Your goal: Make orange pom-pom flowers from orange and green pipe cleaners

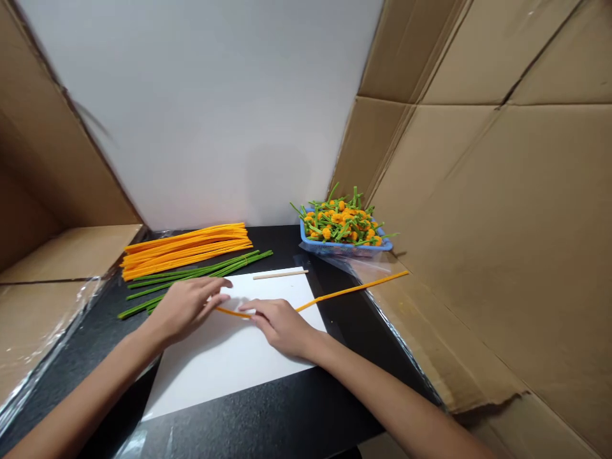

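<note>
Head view: one person, two bare hands, working on a white paper sheet (229,366) on a black table top (368,331).
Left hand (184,310): fingers spread and open, nothing pinched, edge of the hand just at the strand.
Right hand (282,327): fingers together, pressed down on the strand; it appears to be pressing rather than pinching, though the fingers hide the contact.
Orange pipe cleaner (354,290): one, lying on the sheet under the right hand, its long end reaching past the sheet's edge toward the basket.
Handling: pressing the strand flat against the sheet looks sound; fingers kept close together on it would limit slipping.
Counts: hands, two; sheets, one; wooden sticks (280,275), one, on the sheet.
Orange pipe cleaner stack (186,252): one, too packed to count.
Green pipe cleaner stack (196,277): one, too packed to count.
Blue plastic basket (347,248): one, holding orange-and-green pipe cleaner flowers (342,223), too tangled to count.
</note>
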The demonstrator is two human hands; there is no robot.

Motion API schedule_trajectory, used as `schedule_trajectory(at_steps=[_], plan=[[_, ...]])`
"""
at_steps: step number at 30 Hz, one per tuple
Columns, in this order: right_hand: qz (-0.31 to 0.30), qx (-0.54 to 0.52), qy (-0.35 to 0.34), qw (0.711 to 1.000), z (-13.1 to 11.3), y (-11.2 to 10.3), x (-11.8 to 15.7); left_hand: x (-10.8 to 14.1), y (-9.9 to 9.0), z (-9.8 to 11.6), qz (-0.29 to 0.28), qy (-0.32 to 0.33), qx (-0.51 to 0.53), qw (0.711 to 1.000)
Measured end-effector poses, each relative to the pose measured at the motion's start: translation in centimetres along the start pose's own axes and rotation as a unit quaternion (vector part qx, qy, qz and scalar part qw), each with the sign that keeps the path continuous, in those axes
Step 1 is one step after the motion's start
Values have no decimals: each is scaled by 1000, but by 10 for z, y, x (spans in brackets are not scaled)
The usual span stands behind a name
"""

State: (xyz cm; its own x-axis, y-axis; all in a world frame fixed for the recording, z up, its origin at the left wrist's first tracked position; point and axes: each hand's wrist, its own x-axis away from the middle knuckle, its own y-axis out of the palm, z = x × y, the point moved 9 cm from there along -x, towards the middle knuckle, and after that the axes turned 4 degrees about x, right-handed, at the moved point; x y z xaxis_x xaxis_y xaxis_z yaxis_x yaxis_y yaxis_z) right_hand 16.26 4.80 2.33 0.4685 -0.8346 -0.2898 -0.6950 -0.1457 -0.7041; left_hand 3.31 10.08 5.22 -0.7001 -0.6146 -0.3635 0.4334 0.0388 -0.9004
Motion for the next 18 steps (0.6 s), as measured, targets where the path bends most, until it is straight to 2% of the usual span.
schedule_trajectory(at_steps=[2, 4, 6, 9, 12, 15, 18], plan=[[3, 49, -25, 998, -5, 1, 2, -4, 1, -24, 0, -83, 39, 996], [2, 103, -36, 994, -10, 2, 3, -15, 9, -31, -9, -103, 70, 992], [-8, 148, -41, 988, -13, 5, 4, -31, 23, -25, -18, -86, 67, 994], [-42, 196, -58, 978, -15, 14, 5, -56, 42, -9, -4, -52, 10, 999], [-53, 207, -98, 972, -18, 17, 7, -69, 58, 1, -6, -25, -3, 1000], [-26, 166, -131, 977, -25, 8, 7, -68, 56, -4, 21, -43, 28, 998], [30, 129, -110, 985, -28, -11, 6, -53, 43, -22, 76, -131, 142, 978]])
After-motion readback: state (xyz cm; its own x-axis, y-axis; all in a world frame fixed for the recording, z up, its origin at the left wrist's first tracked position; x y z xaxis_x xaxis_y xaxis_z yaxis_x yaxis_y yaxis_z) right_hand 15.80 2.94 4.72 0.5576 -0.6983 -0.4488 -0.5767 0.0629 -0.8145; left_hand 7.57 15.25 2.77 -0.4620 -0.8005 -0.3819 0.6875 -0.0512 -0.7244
